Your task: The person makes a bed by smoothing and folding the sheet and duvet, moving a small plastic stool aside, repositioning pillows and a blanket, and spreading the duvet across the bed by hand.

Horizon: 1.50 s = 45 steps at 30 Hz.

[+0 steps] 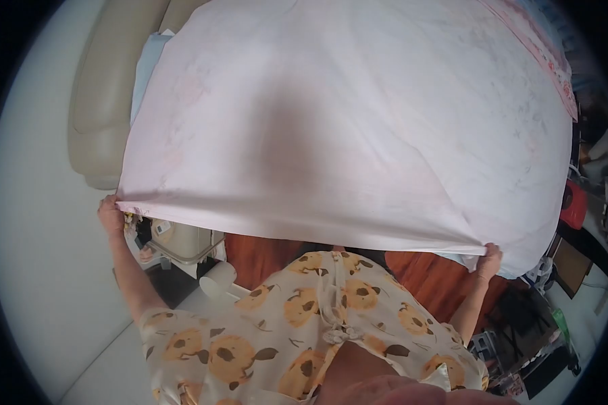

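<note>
A large pale pink sheet [358,121] spreads over the bed and fills the upper middle of the head view. Its near edge is stretched taut between my hands, above the floor. My left hand [111,214] is closed on the sheet's left corner, with both arms spread wide. At the right, my right hand [490,262] is closed round the other end of that edge. Faint floral marks show on the sheet, and a dark shadow lies across its middle.
A beige padded headboard or sofa [101,101] stands at the left. Below the sheet are a small table [189,239], a white roll [218,279] and reddish wooden floor [250,256]. A red object [573,204] and clutter line the right side.
</note>
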Motion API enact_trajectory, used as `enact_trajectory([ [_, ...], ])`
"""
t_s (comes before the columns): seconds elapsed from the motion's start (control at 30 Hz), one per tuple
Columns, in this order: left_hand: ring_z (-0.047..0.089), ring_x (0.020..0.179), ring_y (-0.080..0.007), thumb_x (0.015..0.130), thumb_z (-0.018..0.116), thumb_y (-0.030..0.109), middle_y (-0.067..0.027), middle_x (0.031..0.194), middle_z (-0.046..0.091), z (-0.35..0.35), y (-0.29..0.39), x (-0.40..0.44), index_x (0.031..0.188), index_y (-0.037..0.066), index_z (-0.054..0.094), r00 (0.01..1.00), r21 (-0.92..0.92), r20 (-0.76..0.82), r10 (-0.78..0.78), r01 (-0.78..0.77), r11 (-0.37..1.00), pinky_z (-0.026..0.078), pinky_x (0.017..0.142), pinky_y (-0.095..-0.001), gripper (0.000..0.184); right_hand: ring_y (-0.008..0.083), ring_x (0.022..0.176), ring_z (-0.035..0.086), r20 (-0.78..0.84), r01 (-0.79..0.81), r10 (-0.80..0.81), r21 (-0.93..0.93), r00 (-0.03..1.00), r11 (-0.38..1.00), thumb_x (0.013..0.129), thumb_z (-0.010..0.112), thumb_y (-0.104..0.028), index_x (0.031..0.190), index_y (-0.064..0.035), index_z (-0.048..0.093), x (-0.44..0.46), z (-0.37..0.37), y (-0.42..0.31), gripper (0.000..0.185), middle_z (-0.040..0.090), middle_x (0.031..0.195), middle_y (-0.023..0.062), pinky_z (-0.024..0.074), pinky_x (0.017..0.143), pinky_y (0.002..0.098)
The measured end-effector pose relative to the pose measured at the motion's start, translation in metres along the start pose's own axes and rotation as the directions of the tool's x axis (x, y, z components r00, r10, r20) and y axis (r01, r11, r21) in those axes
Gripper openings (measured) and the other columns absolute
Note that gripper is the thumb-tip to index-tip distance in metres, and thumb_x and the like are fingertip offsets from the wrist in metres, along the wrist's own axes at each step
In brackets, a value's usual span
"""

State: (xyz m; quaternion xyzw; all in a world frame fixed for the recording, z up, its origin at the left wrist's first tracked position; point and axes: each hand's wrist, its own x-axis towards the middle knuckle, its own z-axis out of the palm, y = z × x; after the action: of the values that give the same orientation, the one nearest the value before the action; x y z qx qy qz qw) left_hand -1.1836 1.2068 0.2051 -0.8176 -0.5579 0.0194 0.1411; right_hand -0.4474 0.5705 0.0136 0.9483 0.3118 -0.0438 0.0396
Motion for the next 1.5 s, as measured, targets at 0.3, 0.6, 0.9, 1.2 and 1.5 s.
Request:
enact_trajectory([
  [0.3, 0.062, 0.074, -0.0240, 0.076, 0.051, 0.010, -0.0125, 0.085, 0.065, -0.024, -0.001, -0.021, 0.096, 0.011, 0.067, 0.913, 0.139, 0.393, -0.107, 0.056, 0.989, 0.048, 0.064, -0.0347, 0.025, 0.0157, 0.053, 0.060, 0.494, -0.436, 0.152, 0.533, 0.856, 0.725, 0.081, 0.041, 0.001, 0.098, -0.0067, 0.059, 0.082, -0.048, 0.058, 0.027, 0.061, 0.070, 0.0083, 0.0458, 0.042, 0.0257],
  [0.6, 0.058, 0.051, -0.0161, 0.082, 0.044, 0.007, -0.0080, 0.071, 0.063, -0.038, 0.004, 0.016, 0.096, 0.007, 0.064, 0.459, -0.101, 0.770, -0.443, 0.774, 0.625, 0.048, 0.048, -0.0258, 0.024, 0.0082, 0.057, 0.056, 0.618, -0.625, 0.172, 0.658, 0.767, 0.420, 0.089, 0.045, -0.015, 0.090, -0.0073, 0.057, 0.074, -0.074, 0.051, 0.014, 0.057, 0.071, -0.0003, 0.0460, 0.047, 0.0217],
  [0.9, 0.057, 0.063, -0.0082, 0.080, 0.054, 0.009, -0.0018, 0.069, 0.062, -0.022, 0.043, 0.264, 0.084, 0.007, 0.062, 0.730, -0.410, 0.597, -0.332, 0.634, 0.655, 0.046, 0.057, -0.0204, 0.009, 0.0141, 0.054, 0.055, -0.013, 0.077, -0.077, 0.328, 0.997, 0.942, 0.083, 0.041, -0.006, 0.105, 0.0008, 0.057, 0.445, -0.053, 0.062, 0.028, 0.060, 0.065, 0.0060, 0.0427, 0.052, 0.0279],
  [1.2, 0.048, 0.113, -0.0267, 0.085, 0.059, 0.030, -0.0213, 0.120, 0.049, 0.124, 0.143, 0.449, 0.128, -0.005, 0.041, 0.881, -0.861, -0.340, -0.329, -0.150, 0.487, 0.037, 0.098, -0.0316, 0.059, 0.0387, 0.117, 0.042, -0.486, 0.217, -0.232, -0.088, 0.843, 0.972, 0.084, 0.059, -0.028, 0.136, -0.0070, 0.030, 0.530, 0.022, -0.167, 0.063, 0.045, 0.126, 0.0240, 0.0361, 0.097, 0.0436],
  [1.5, 0.036, 0.125, -0.0356, 0.085, 0.052, 0.045, -0.0284, 0.133, 0.037, 0.187, 0.209, 0.375, 0.135, -0.004, 0.029, 0.976, -0.654, 0.057, 0.209, -0.122, 0.747, 0.027, 0.104, -0.0347, 0.073, 0.0345, 0.119, 0.041, -0.221, 0.588, -0.546, 0.241, 0.808, 0.772, 0.079, 0.060, -0.014, 0.133, -0.0153, 0.039, 0.341, 0.078, -0.340, 0.058, 0.037, 0.136, 0.0174, 0.0355, 0.098, 0.0440],
])
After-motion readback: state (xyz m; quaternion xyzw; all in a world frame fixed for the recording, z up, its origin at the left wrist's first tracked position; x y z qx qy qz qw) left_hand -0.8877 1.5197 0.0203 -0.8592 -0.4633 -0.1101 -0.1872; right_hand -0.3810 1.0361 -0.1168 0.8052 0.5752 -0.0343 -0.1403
